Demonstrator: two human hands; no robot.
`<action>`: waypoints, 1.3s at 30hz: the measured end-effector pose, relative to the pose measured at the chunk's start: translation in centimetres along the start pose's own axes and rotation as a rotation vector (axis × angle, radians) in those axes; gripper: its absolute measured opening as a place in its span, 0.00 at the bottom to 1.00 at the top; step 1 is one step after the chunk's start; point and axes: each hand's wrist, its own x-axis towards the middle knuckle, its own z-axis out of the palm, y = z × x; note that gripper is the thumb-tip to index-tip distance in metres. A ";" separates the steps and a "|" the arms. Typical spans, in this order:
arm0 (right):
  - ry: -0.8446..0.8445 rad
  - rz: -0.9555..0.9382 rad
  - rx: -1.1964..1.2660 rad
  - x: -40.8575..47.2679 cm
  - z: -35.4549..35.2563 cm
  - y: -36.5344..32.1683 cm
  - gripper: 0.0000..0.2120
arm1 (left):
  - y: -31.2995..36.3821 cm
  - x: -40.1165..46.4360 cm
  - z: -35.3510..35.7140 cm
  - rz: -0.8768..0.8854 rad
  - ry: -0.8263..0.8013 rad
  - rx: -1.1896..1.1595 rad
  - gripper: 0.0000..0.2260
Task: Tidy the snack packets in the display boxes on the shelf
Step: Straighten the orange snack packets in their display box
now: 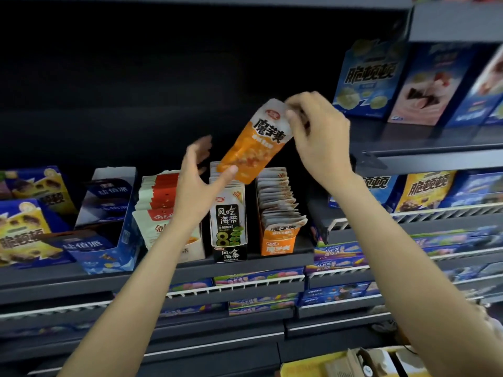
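An orange and white snack packet (258, 142) hangs tilted in the air above the shelf. My right hand (318, 134) pinches its top edge. My left hand (201, 180) is spread open, blurred, with the thumb touching the packet's lower end. Below stand three display boxes in a row: a white and red one (160, 208) partly hidden by my left arm, a black one (230, 227) full of packets, and an orange one (277, 227) full of like packets.
The grey shelf (245, 263) carries a dark blue open box (109, 213) and yellow and blue cartons (24, 227) at left. Blue cartons (364, 83) stand on a higher shelf at right. Lower shelves hold biscuit packs (337, 293).
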 end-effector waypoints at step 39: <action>-0.236 -0.244 0.262 -6.1 -4.4 0.3 0.06 | -2.1 -3.4 -5.9 0.946 -0.020 0.467 0.06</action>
